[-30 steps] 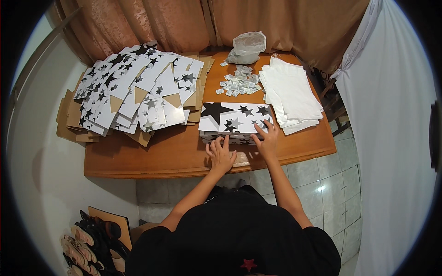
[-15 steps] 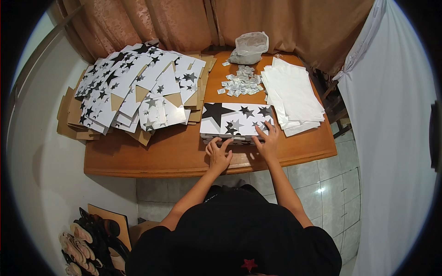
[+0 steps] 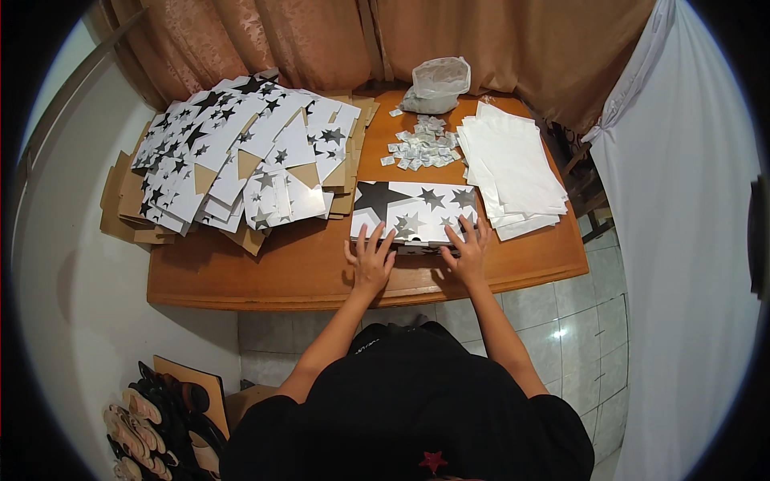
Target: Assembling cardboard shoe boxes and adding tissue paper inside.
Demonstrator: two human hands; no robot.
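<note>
A white cardboard box (image 3: pixel 413 210) with black and grey stars lies near the front of the wooden table, its lid down. My left hand (image 3: pixel 371 260) rests at the box's front left edge, fingers spread with the tips on the lid. At the front right, my right hand (image 3: pixel 469 252) has its fingers apart, their tips on the lid too. Neither hand is closed around anything. Part of the box's front side is hidden behind my hands.
Flat star-printed cardboard pieces (image 3: pixel 228 152) are heaped on the table's left. Behind the box lie many small sachets (image 3: pixel 423 147) and an open plastic bag (image 3: pixel 437 84). White paper sheets (image 3: pixel 517 164) are stacked at the right. Shoes (image 3: pixel 144 433) stand lower left.
My left hand has risen from the box's front side onto the lid's edge, its fingers spreading. The lid's front now sits lower, flush. My right hand has shifted only slightly.
</note>
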